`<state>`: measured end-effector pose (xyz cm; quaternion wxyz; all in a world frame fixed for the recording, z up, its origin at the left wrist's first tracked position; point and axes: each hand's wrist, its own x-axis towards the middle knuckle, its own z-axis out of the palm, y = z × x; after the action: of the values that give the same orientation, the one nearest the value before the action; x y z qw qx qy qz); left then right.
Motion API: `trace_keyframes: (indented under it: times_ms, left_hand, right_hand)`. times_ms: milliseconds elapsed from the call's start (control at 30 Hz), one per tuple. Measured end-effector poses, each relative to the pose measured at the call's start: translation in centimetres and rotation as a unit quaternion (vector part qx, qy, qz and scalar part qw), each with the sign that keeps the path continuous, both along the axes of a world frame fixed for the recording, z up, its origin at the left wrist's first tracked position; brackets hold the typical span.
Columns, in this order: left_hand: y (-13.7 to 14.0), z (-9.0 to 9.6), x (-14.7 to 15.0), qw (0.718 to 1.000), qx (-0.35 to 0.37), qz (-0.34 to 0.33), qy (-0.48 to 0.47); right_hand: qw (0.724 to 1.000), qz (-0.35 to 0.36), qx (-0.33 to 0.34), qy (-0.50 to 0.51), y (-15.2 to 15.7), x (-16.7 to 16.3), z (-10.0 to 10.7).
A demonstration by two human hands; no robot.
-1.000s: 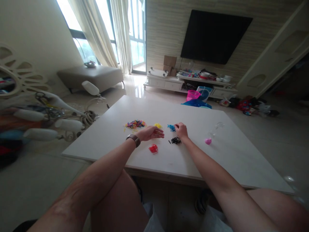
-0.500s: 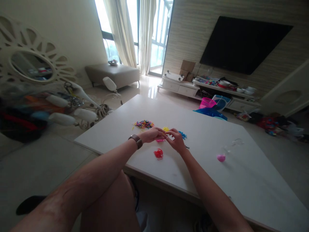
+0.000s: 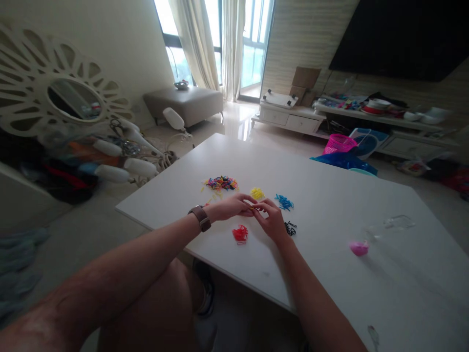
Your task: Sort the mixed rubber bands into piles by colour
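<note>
A: What is in the grips?
B: From my end, the left grip (image 3: 234,208) and right grip (image 3: 271,222) meet, fingertips drawn narrow on a small yellow-orange piece (image 3: 252,209), above the middle of the surface (image 3: 330,215). It is too small for me to make out its shape.

A: How close are the edges?
B: The near edge runs beneath both forearms. Past the left forearm, the left corner juts out near a lamp (image 3: 141,167) with white shades. A wide pale stretch lies right of the right forearm, up to a pink object (image 3: 359,248) and a clear item (image 3: 399,221).

A: And the little bands?
B: I see thin, glossy ones in heaps: red (image 3: 240,234) on the near side of the hands, yellow (image 3: 257,193) just beyond them, blue (image 3: 285,202) to the right. The black heap (image 3: 290,228) is partly hidden by the right wrist. A mixed-colour heap (image 3: 222,183), the widest, sits farther left, with strays beside it.

A: Beyond the far edge?
B: A pink basket (image 3: 340,143) and blue sheeting (image 3: 346,160).
</note>
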<state>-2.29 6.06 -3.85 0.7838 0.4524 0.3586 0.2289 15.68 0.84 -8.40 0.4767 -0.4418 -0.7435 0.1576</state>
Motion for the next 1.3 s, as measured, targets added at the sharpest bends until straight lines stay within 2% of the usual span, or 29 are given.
trace_keyframes:
  times_ms: [167,333,433,833,1000,1133,1233,1300]
  left_hand:
    - [0.0,0.1,1.7,1.0,0.008,-0.012,0.013]
    - [-0.2,0.5,3.2,0.999,0.015,0.022,0.021]
    - [-0.2,0.8,3.7,1.0,0.016,0.016,0.009]
    - [-0.2,1.5,3.3,0.999,0.019,0.021,0.018]
    - [0.1,2.1,3.0,0.997,0.015,0.068,0.023]
    - [0.6,2.2,2.7,0.99,0.067,0.104,0.064]
    - [0.6,2.0,2.5,0.985,0.122,0.074,0.092]
    - [0.5,2.0,2.3,0.972,0.187,0.051,0.133]
  right_hand:
    - [0.999,-0.024,-0.019,0.02,0.0,0.5,0.3]
    - [0.998,-0.063,-0.016,0.024,-0.1,0.8,0.5]
    - [0.997,-0.073,-0.016,0.028,-0.2,1.2,0.8]
    - [0.998,-0.04,0.0,0.037,-0.4,2.1,1.7]
    - [0.995,-0.082,-0.003,0.053,-0.4,2.1,1.6]
    - [0.993,-0.102,0.011,0.061,-0.4,2.2,1.6]
    - [0.991,-0.114,0.007,0.064,-0.4,2.3,1.6]
    - [0.991,-0.12,0.005,0.065,-0.4,2.2,1.5]
